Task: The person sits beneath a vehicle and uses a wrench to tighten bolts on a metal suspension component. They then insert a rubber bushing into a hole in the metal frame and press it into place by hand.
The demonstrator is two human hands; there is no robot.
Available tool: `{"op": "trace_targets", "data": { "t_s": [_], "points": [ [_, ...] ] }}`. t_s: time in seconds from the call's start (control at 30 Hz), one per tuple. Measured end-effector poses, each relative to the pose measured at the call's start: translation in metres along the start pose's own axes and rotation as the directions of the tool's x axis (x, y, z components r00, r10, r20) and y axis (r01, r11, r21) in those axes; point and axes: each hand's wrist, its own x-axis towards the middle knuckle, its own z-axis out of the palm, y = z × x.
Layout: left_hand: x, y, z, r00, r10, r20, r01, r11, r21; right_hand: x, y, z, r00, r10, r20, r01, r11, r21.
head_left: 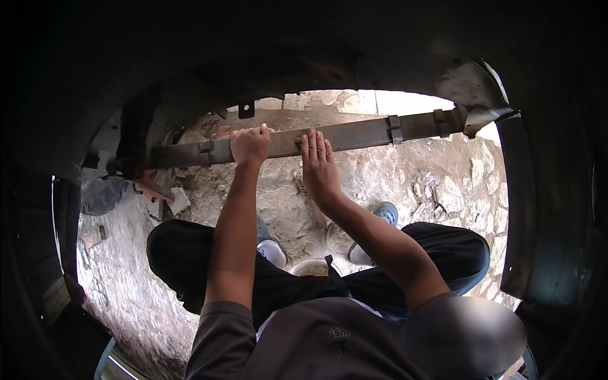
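- Left hand (pixel 250 147): the fingers are curled over the steel leaf spring (pixel 361 134).
- Right hand (pixel 321 171): the fingers are straight, slightly spread, and touch the same spring.

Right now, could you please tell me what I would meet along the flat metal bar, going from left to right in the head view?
Leftmost metal band, left hand, right hand, middle metal band, rightmost metal band.
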Motion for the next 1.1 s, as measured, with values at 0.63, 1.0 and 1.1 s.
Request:
{"op": "trace_targets", "data": {
  "t_s": [0.63,1.0,1.1],
  "points": [
    [-0.004,0.001,-0.003,0.999,0.012,-0.046,-0.011,1.000,0.018,0.000,-0.004,-0.011,0.997,0.005,0.083,0.000,0.998,-0.063],
    [0.001,-0.001,0.001,0.999,0.017,-0.044,-0.015,0.998,0.054,0.037,0.008,-0.002,0.999,0.041,-0.019,-0.040,0.996,0.084],
    [0.001,-0.001,0.006,0.997,0.020,-0.079,-0.018,1.000,0.023,0.013,0.000,0.000,1.000,0.031,0.001,-0.031,0.998,0.046]
  ]
}}
